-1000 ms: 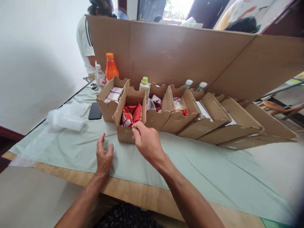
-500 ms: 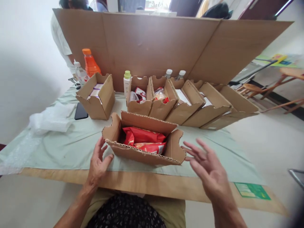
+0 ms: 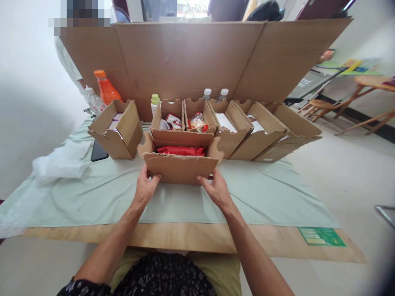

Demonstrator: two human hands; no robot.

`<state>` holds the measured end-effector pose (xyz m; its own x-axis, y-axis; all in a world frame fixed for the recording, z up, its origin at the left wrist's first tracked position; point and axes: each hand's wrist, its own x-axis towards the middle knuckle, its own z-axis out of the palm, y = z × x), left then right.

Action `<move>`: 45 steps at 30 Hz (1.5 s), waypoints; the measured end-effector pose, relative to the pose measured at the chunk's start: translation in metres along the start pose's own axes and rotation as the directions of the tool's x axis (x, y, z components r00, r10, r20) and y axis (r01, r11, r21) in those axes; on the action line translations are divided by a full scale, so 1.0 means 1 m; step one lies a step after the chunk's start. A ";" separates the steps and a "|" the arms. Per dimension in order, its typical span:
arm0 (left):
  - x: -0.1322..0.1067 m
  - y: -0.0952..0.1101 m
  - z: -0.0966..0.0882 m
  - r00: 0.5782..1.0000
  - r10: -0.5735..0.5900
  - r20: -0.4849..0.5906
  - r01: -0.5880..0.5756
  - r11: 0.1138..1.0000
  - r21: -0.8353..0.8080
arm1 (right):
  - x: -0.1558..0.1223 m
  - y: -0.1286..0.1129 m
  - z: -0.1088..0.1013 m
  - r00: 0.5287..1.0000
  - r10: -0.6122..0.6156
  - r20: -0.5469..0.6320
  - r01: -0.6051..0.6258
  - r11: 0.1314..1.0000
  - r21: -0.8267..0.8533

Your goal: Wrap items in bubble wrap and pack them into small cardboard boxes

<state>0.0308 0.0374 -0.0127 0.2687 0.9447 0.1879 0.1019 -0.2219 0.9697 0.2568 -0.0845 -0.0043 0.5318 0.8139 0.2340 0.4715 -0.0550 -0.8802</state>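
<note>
Between my two hands is an open cardboard box (image 3: 182,168) with red snack packets (image 3: 181,151) inside; only their upper parts show over its near wall. My left hand (image 3: 146,188) grips the box's lower left corner, thumb on the front face. On the lower right corner my right hand (image 3: 216,187) does the same. The fingers behind the sides are partly hidden. Just behind this box stand a cardboard box (image 3: 170,107) of wrapped items and another box (image 3: 197,106) with a clear food packet (image 3: 197,121).
More cardboard boxes (image 3: 265,142) lean in a row at the right, before a tall cardboard panel (image 3: 191,57). At left are a box (image 3: 131,131) of small packs, a phone (image 3: 99,151), bubble wrap (image 3: 58,162) and an orange bottle (image 3: 106,90). A person (image 3: 69,57) stands behind the panel.
My hands have closed on the box's lower corners, the right one coming in from the side. The box has moved away from me toward the row, its near wall now facing me.
</note>
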 end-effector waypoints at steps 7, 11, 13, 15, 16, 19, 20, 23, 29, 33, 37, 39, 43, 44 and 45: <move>-0.042 -0.028 -0.069 0.998 0.048 -0.049 -0.022 0.904 0.427 | -0.042 0.061 0.007 0.998 0.013 -0.064 -0.018 0.996 -0.083; -0.076 -0.039 -0.117 0.988 0.152 -0.007 -0.111 0.752 0.650 | -0.054 0.074 0.006 0.995 -0.040 -0.093 0.025 0.987 -0.160; -0.089 -0.043 -0.127 0.991 0.136 0.022 -0.112 0.708 0.697 | -0.051 0.074 0.008 0.993 -0.054 -0.100 0.035 0.983 -0.181; -0.098 -0.045 -0.127 0.993 0.114 0.037 -0.105 0.681 0.725 | -0.048 0.073 0.011 0.993 -0.065 -0.096 0.046 0.981 -0.190; -0.102 -0.046 -0.126 0.993 0.114 0.041 -0.107 0.669 0.736 | -0.047 0.073 0.012 0.993 -0.073 -0.092 0.055 0.980 -0.191; -0.107 -0.046 -0.122 0.986 0.162 0.029 -0.129 0.649 0.750 | -0.047 0.072 0.012 0.991 -0.099 -0.087 0.081 0.978 -0.190; -0.107 -0.046 -0.122 0.982 0.187 0.022 -0.140 0.648 0.748 | -0.047 0.073 0.012 0.991 -0.106 -0.088 0.088 0.978 -0.189; -0.107 -0.047 -0.125 0.969 0.248 0.003 -0.167 0.641 0.749 | -0.046 0.075 0.012 0.989 -0.119 -0.092 0.101 0.978 -0.181; -0.105 -0.054 -0.131 0.961 0.276 -0.003 -0.174 0.614 0.770 | -0.043 0.082 0.017 0.984 -0.148 -0.102 0.130 0.977 -0.171; -0.104 -0.055 -0.133 0.963 0.269 -0.007 -0.166 0.614 0.771 | -0.039 0.087 0.020 0.979 -0.173 -0.106 0.149 0.968 -0.200; -0.103 -0.055 -0.133 0.968 0.252 -0.018 -0.157 0.654 0.740 | -0.035 0.091 0.024 0.977 -0.192 -0.087 0.165 0.953 -0.255; -0.103 -0.055 -0.133 0.967 0.254 -0.027 -0.158 0.680 0.716 | -0.034 0.092 0.025 0.976 -0.202 -0.080 0.171 0.941 -0.293; -0.104 -0.055 -0.134 0.960 0.278 -0.032 -0.185 0.716 0.673 | -0.033 0.087 0.027 0.983 -0.176 -0.053 0.145 0.922 -0.359; -0.104 -0.056 -0.135 0.958 0.283 -0.034 -0.189 0.719 0.669 | -0.033 0.086 0.028 0.985 -0.166 -0.046 0.138 0.920 -0.368; -0.104 -0.056 -0.135 0.957 0.287 -0.035 -0.191 0.718 0.669 | -0.033 0.084 0.028 0.986 -0.159 -0.040 0.133 0.918 -0.374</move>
<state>-0.1320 -0.0160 -0.0656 0.2528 0.8491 0.4637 0.6626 -0.5012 0.5565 0.2592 -0.1003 -0.0980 0.4774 0.7886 0.3876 0.7667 -0.1585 -0.6221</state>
